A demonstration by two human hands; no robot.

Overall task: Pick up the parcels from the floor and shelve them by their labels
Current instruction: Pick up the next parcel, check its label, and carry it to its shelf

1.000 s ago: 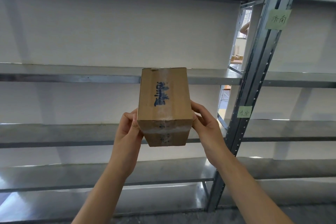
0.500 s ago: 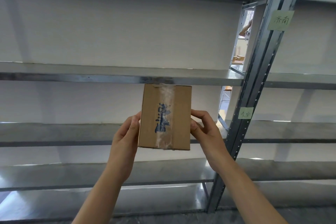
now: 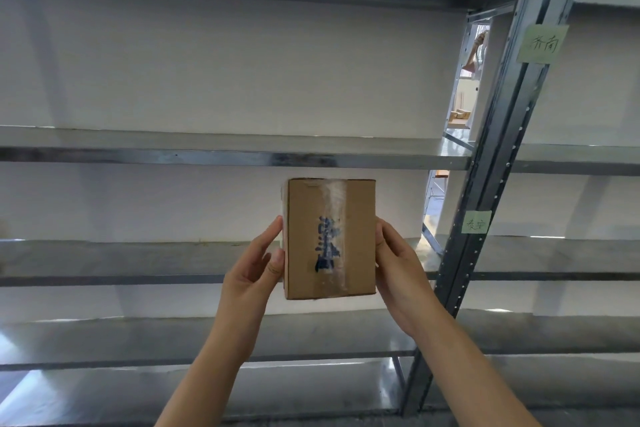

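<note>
box (image 3: 330, 239) held upright in the air before the rack (image 3: 207, 157), its taped face with blue writing toward the camera. left hand (image 3: 252, 274) grips its 9 o'clock edge, right hand (image 3: 398, 267) its 3 o'clock edge. a green label (image 3: 477, 222) sits on the post (image 3: 502, 149) at the box's 3 o'clock.

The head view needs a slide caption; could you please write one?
A cardboard parcel held by the left hand and right hand before metal shelves with green labels.

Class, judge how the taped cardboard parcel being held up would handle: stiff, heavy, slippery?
The parcel is probably stiff: its edges look square. Likely light: left hand and right hand just pinch its sides. Its glossy tape may feel slick.
</note>
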